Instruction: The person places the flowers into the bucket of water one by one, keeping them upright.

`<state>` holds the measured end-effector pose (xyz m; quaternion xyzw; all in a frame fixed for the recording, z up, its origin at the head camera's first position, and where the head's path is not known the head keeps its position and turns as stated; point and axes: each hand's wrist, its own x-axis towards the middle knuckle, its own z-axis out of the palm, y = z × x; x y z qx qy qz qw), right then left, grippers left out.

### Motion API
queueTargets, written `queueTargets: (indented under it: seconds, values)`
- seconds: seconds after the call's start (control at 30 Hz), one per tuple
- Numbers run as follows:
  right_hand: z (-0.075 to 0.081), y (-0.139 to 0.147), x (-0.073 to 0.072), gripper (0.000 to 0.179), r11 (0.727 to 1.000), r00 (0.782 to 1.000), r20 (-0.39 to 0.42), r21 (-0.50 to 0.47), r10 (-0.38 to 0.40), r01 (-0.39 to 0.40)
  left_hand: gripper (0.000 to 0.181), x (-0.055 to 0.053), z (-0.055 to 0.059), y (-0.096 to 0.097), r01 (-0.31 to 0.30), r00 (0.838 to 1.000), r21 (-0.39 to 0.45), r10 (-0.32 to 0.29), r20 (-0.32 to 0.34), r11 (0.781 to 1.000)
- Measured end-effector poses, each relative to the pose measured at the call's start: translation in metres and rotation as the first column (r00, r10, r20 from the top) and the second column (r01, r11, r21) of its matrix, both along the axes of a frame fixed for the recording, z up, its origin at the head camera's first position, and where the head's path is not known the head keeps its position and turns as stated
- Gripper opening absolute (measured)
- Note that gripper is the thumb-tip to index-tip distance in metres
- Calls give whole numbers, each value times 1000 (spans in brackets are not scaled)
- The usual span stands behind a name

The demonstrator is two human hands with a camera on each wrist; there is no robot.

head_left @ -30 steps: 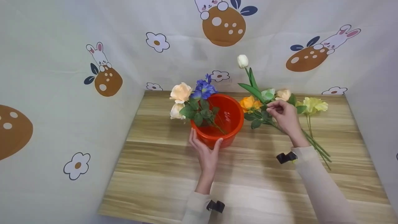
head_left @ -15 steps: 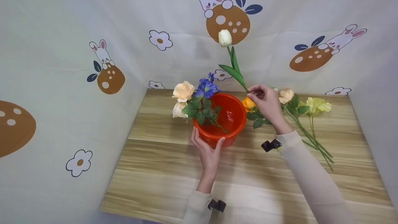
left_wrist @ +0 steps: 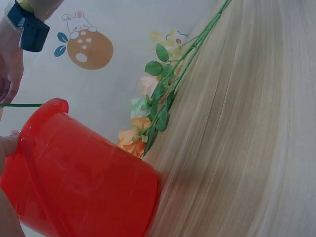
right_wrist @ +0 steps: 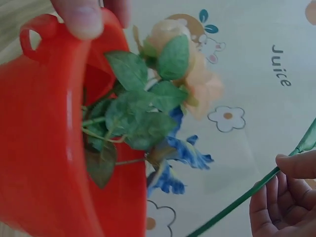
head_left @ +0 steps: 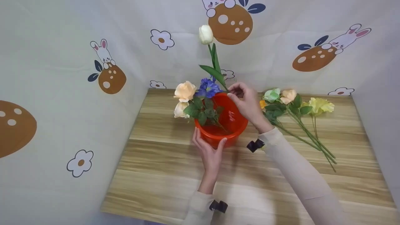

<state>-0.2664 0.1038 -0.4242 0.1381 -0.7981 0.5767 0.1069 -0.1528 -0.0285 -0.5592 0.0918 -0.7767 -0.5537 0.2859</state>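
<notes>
My right hand (head_left: 247, 101) pinches the green stem of a white tulip (head_left: 206, 35) between thumb and fingers, above the back right rim of a red plastic bucket (head_left: 232, 141). The tulip leans up and left; in the right wrist view its stem (right_wrist: 232, 205) runs past the bucket's mouth. At the bucket's front, my left hand (head_left: 210, 157) holds it, with fingers along the left side and thumb near the rim. Peach roses (head_left: 185, 91) and a blue flower (head_left: 208, 87) stand in the bucket, leaning left over its rim.
To the right of the bucket lie a green flower (head_left: 272, 94), a peach rose (head_left: 288, 96), a yellow flower (head_left: 319, 105) and an orange flower (head_left: 262, 104), stems toward the front right. A patterned cloth (head_left: 181, 65) hangs behind the wooden table (head_left: 150, 175).
My right hand has lifted the white tulip from among the lying flowers and carried it left to above the bucket. The left hand has stayed at the bucket.
</notes>
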Motion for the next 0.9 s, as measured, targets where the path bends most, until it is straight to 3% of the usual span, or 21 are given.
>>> queueTargets:
  seconds: [0.23, 0.4, 0.63, 0.9]
  values:
    - [-2, -11, 2, 14, 1000, 999, -36, 14, 28, -28, 101, 0, 0, 0, -6, 1000, -3, 6, 7, 1000]
    - [-5, -16, 2, 14, 999, 999, -15, 1, 43, -43, 101, -1, -1, 0, -6, 1000, -5, 7, 14, 1000]
    - [-31, -18, 1, 12, 997, 997, 66, 70, 28, -32, 100, -1, -2, -1, -6, 1000, -8, 6, 0, 1000]
    - [-60, -17, 0, 12, 980, 994, 101, 191, 33, -52, 99, 0, 0, -1, -12, 1000, -26, 12, -16, 1000]
